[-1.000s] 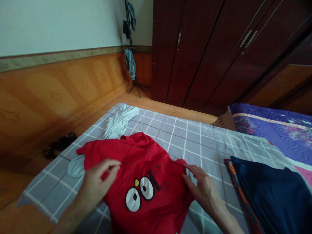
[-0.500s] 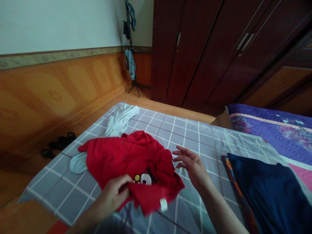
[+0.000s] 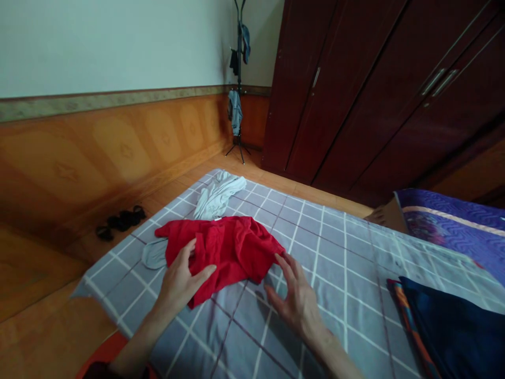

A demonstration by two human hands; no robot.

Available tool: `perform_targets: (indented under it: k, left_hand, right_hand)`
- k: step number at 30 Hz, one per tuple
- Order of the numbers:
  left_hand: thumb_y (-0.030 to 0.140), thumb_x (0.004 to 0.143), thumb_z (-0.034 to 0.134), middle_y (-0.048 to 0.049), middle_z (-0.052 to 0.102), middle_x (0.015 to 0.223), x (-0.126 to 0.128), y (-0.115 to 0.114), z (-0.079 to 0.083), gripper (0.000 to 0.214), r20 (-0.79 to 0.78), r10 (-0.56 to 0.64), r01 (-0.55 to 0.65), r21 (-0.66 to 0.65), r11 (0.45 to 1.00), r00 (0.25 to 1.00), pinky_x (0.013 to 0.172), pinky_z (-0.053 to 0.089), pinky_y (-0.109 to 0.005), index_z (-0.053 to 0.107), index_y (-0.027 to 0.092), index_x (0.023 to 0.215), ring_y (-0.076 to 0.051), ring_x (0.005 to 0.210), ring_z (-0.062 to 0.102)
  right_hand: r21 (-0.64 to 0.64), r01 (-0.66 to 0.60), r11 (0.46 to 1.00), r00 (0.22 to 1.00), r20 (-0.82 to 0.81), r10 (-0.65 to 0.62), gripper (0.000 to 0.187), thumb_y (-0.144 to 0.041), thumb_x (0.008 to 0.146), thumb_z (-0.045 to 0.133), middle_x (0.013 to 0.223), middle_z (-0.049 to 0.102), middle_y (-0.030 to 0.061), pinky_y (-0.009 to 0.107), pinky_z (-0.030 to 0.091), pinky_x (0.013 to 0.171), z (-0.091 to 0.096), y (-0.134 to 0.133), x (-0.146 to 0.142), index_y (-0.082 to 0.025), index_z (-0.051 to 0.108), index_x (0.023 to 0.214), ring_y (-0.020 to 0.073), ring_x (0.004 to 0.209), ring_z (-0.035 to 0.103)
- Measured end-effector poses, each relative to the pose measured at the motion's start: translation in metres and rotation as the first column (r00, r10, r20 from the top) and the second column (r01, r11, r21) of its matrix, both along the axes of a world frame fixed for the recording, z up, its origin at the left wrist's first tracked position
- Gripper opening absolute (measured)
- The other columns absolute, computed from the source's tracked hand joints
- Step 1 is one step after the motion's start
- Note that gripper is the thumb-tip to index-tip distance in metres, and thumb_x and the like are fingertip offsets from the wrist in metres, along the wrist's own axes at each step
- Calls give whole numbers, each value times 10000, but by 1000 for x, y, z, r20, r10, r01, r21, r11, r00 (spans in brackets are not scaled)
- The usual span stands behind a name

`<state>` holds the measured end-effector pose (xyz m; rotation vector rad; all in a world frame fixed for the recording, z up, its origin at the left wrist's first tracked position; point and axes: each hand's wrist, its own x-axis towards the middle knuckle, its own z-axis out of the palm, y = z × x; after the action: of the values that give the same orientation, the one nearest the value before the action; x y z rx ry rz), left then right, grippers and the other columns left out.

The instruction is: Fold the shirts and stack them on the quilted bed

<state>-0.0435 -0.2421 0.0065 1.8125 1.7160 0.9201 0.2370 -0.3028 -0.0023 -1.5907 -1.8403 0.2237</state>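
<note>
A red T-shirt (image 3: 232, 246) lies folded over on itself on the grey checked bedsheet (image 3: 335, 247), its printed front now hidden. My left hand (image 3: 182, 276) rests flat on the shirt's near left part, fingers stretched out. My right hand (image 3: 294, 297) hovers with spread fingers at the shirt's right edge, fingertips touching or just short of the cloth. Neither hand grips anything.
A pale grey garment (image 3: 216, 196) lies crumpled beyond the shirt, another pale piece (image 3: 154, 253) at its left. Folded dark blue cloth (image 3: 453, 326) sits at the right, a purple quilt (image 3: 453, 221) behind. Sandals (image 3: 120, 221), a coat stand (image 3: 239, 79) and a dark wardrobe (image 3: 374, 89) stand beyond the bed.
The shirt's lower half was lifted by my left hand and folded away over the top, hiding the cartoon eyes. Both hands now lie open on or beside it; the view shifted left.
</note>
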Motion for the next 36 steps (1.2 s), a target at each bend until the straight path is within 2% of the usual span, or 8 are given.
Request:
perform_targets:
  k: [5, 9, 13, 16, 21, 26, 31, 36]
  left_hand:
    - [271, 752, 559, -131, 547, 1246, 10, 23, -4, 658, -6, 60, -60, 40, 997, 998, 983, 405, -447, 339, 175, 1364, -265, 1135, 544]
    - [197, 668, 487, -70, 661, 965, -3, 31, 19, 540, 362, 75, -74, -15, 997, 929, 843, 487, -370, 493, 150, 1206, -220, 916, 638]
    - [226, 588, 523, -40, 686, 847, -23, 18, 55, 442, 692, 132, -62, -125, 990, 710, 670, 518, -303, 574, 160, 1022, -212, 777, 655]
    - [232, 601, 525, -33, 686, 806, -30, 14, 54, 370, 669, 157, -21, -207, 978, 726, 618, 518, -298, 595, 170, 959, -213, 731, 653]
    - [270, 715, 486, -89, 649, 1044, -15, 21, 16, 434, 188, -39, 30, 47, 998, 981, 878, 482, -413, 559, 172, 1131, -250, 969, 621]
    - [385, 792, 565, -140, 523, 1304, 3, 24, 14, 585, -275, -116, 175, 204, 963, 955, 1033, 362, -458, 427, 164, 1315, -289, 1224, 469]
    - [275, 752, 562, -186, 563, 1251, 3, 26, 12, 577, -438, -129, 161, 38, 986, 890, 989, 409, -446, 448, 87, 1286, -307, 1170, 525]
    - [322, 790, 469, -60, 684, 1016, -24, 30, 8, 239, -341, -249, 269, 11, 963, 906, 876, 502, -379, 582, 237, 983, -242, 961, 651]
  right_hand:
    - [112, -14, 994, 975, 221, -11, 528, -65, 737, 497, 1420, 368, 163, 531, 411, 970, -4, 30, -17, -191, 546, 1247, 364, 1316, 312]
    - [141, 48, 989, 992, -120, -31, 194, -193, 796, 502, 1266, 554, 120, 516, 424, 952, 28, 43, 2, -206, 689, 849, 319, 1173, 494]
    - [-64, 143, 988, 647, -749, -143, 231, -386, 843, 520, 1122, 659, 81, 428, 528, 813, 71, 14, 48, -228, 664, 931, 279, 1002, 626]
    - [-197, 201, 959, 466, -842, -271, 281, -452, 818, 543, 923, 710, 79, 370, 558, 656, 71, -12, 78, -210, 646, 917, 260, 803, 678]
    - [-310, 350, 884, 729, -502, -465, 512, -531, 681, 637, 942, 693, 133, 419, 542, 695, 7, -35, 117, -144, 609, 1014, 305, 835, 659]
    - [-131, 387, 912, 920, -3, -391, 715, -551, 732, 548, 1220, 564, 207, 497, 449, 898, -30, -16, 139, -97, 477, 1280, 350, 1110, 544]
    - [-91, 194, 977, 976, 120, -183, 541, -395, 738, 524, 1087, 626, 172, 468, 434, 895, -20, 10, 87, -99, 558, 1190, 326, 1039, 560]
    - [-195, 169, 966, 986, 48, -162, 188, -139, 672, 438, 723, 629, 70, 358, 441, 753, 32, 12, 49, -182, 620, 677, 226, 772, 595]
